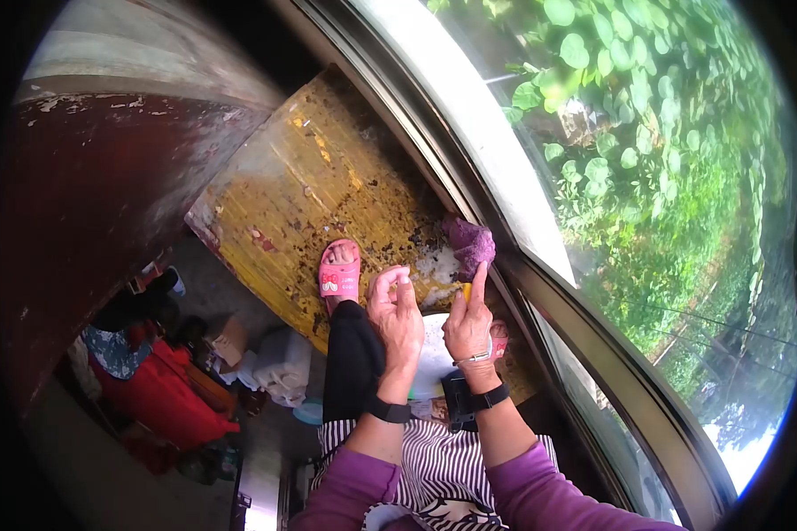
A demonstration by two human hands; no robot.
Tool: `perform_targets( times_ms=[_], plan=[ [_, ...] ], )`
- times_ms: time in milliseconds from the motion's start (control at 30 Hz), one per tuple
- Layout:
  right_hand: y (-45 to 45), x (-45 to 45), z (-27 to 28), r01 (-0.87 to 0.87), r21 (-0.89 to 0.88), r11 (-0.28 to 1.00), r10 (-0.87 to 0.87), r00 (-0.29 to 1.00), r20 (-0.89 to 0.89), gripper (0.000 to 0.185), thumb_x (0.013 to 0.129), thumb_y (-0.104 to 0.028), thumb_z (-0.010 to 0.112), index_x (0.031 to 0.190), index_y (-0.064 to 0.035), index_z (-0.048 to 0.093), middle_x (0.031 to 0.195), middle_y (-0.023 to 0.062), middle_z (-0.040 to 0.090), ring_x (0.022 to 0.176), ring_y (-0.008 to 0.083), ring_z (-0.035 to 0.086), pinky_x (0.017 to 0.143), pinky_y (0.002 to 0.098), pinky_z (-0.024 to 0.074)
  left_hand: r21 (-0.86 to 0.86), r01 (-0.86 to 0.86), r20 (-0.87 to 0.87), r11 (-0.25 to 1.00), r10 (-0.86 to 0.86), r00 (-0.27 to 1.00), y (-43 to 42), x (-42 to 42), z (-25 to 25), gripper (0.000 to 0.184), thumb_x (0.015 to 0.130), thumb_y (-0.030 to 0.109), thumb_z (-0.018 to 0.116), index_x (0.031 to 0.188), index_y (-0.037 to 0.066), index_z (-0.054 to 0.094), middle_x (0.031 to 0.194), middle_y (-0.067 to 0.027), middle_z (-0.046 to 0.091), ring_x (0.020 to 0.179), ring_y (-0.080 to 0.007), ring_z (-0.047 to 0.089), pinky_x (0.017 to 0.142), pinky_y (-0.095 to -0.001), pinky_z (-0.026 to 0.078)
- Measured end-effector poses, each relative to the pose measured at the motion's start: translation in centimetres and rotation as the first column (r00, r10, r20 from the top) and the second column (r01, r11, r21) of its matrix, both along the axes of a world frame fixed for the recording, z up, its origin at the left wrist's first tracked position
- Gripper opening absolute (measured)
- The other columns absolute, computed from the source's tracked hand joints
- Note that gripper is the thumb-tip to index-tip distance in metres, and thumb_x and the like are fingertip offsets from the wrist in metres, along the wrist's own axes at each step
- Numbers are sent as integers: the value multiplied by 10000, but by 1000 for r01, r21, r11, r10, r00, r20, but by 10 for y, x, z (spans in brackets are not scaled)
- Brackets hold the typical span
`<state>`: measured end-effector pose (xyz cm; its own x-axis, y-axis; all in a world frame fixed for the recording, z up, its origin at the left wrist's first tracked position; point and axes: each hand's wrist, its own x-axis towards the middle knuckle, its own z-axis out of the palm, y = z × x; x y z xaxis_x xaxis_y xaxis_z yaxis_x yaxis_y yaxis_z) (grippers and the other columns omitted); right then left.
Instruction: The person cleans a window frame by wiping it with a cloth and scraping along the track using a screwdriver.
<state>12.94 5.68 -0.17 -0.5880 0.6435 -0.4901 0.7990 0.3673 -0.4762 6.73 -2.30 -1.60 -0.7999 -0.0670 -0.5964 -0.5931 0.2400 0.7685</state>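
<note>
B/w striped cloth garment [452, 469] nearest, w/ purple long sleeves [350, 487] pushed up either side. Black wrist straps [388, 410] on both arms; thin silver-coloured wristwatch [475, 358] on R wrist, small black boxy device [459, 403] just beside R strap.

L hand [396, 320]: fingers bent, thumb alongside, tips close tog.; can't tell if anything's held. R hand [469, 329]: index straight out, thumb apart from it, nothing seen gripped btwn them; other fingers mostly hidden. Small yellow patch shows nr the gap, unclear what.

Below hands: pale round smooth-topped object [432, 350], partly hidden, btwn black trouser leg [352, 358] & R foot. Pink plastic slippers [339, 270] on feet, L one w/ red & white motif.

Crumpled purple textured cloth [472, 246] lies just past R index tip, against window side; contact w/ finger can't be told. Whitish wet-looking patch [439, 264] next to it, on worn yellow board [279, 190] w/ dark flaking spots.

Lower L, floor lvl: bright red fabric-like item [168, 398] amid clutter. Dark red peeling panel [106, 159] upper L. R: metal window frame [540, 281], then green leafy foliage [646, 186] outside.
</note>
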Motion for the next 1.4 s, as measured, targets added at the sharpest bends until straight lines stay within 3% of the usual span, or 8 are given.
perform_targets(
  times_ms=[167, 300, 467, 533, 600, 733, 800, 1400],
  plan=[
    [8, -25, -4, 463, -309, 830, -537, 813, -224, 400, 873, -104, 440, 1245, -5, 329, 533, 21, 462, 398, 84, 455, 379, 236, 388, -14, 20, -9, 1000, -20, 1000, 0, 9, -2, 105, 835, 106, 518, 877, 22, 565, 927, -77, 576, 846, -173, 535, 683, -268, 439],
    [3, 8, -12, 431, -43, 902, -430, 882, -191, 150, 874, -161, 463, 866, -18, 415, 529, 23, 467, 408, 91, 459, 393, 238, 386, -28, 18, 39, 999, -16, 999, 1, 10, 2, 120, 836, 127, 518, 874, 24, 567, 917, -75, 579, 852, -175, 534, 689, -279, 437],
    [12, 26, -52, 419, 27, 907, -408, 895, -180, 187, 878, -197, 456, 837, -24, 399, 536, 46, 460, 448, 151, 475, 439, 296, 403, -42, 35, 20, 999, -34, 999, -2, 20, -3, 109, 827, 116, 522, 872, 29, 570, 911, -72, 576, 829, -175, 535, 651, -272, 436],
    [21, 20, -65, 224, 349, 910, -149, 962, -229, 197, 872, -215, 461, 884, -26, 409, 584, 149, 507, 518, 334, 531, 483, 393, 415, -38, 44, 23, 998, -43, 999, -2, 21, -4, 107, 826, 113, 523, 872, 29, 570, 914, -70, 574, 828, -174, 535, 647, -270, 436],
    [32, 15, -67, 136, 353, 926, -102, 988, -113, 199, 867, -216, 468, 878, -27, 406, 605, 180, 515, 560, 376, 529, 500, 423, 414, -32, 26, -39, 999, -28, 999, -2, 25, -7, 108, 834, 88, 518, 884, 12, 575, 822, 6, 550, 607, -42, 400, 551, -194, 346],
    [40, -9, -56, 36, 333, 942, -26, 999, -33, 198, 855, -222, 492, 851, -40, 413, 633, 214, 533, 615, 411, 538, 520, 466, 413, -47, 21, 11, 999, -20, 1000, -3, 23, -6, 104, 826, 72, 516, 882, 8, 576, 835, 4, 550, 605, -43, 400, 552, -196, 348],
    [40, -25, -52, 33, 342, 939, -5, 997, -81, 190, 847, -222, 503, 842, -41, 444, 636, 218, 542, 619, 408, 541, 525, 463, 416, -41, 27, 55, 999, -24, 998, -5, 21, -6, 100, 821, 96, 524, 871, 24, 573, 917, -77, 574, 835, -172, 535, 669, -270, 436],
    [64, -55, -36, -72, 313, 947, 90, 995, -45, 386, 808, -265, 556, 1074, 15, 532, 717, 239, 583, 685, 383, 580, 611, 435, 446, -15, -71, 101, 997, 72, 992, -13, 7, -5, 95, 828, 84, 514, 877, 23, 567, 905, -68, 577, 826, -161, 530, 671, -260, 427]
  ],
)
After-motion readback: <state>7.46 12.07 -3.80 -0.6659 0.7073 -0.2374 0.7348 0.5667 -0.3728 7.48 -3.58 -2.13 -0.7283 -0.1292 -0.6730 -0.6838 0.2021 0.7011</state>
